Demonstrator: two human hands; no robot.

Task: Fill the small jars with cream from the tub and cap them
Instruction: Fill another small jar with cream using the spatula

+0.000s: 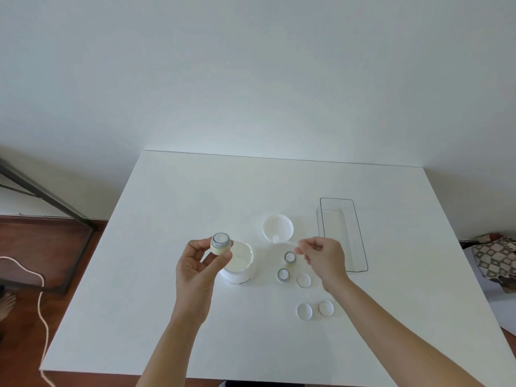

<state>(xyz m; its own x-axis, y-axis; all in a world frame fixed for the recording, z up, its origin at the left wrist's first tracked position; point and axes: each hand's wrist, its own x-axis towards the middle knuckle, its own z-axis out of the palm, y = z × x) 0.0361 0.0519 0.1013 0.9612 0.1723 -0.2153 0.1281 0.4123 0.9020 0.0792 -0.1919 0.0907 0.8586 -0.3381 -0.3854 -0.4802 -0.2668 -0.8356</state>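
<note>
My left hand (pixel 199 265) is raised above the table, thumb and fingers wrapped round a small jar (pixel 221 243) with no cap on; its mouth faces up and it looks filled with white cream. The jar sits in my grip just left of the open cream tub (pixel 239 263), which stands on the white table (pixel 167 317) and partly hides behind my fingers.

My right hand (pixel 321 256) pinches the thin handle of a small white spatula (pixel 282 241) between thumb and fingertips, the rest of the hand loosely curled. The spatula's blade end reaches left to the near rim of the tub lid (pixel 278 228), which lies upturned beyond the tub; I cannot tell if the blade touches it.

Just below my right fingers stand two more open jars: one (pixel 290 257) close to my fingertips, another (pixel 283 274) nearer me. Both appear to hold cream. Three small white caps lie loose on the table: one (pixel 303 280) just right of the nearer jar, and a pair (pixel 304 311) (pixel 326 307) side by side closer to me.

A clear rectangular tray (pixel 360 238) lies to the right, beyond my right hand.
</note>
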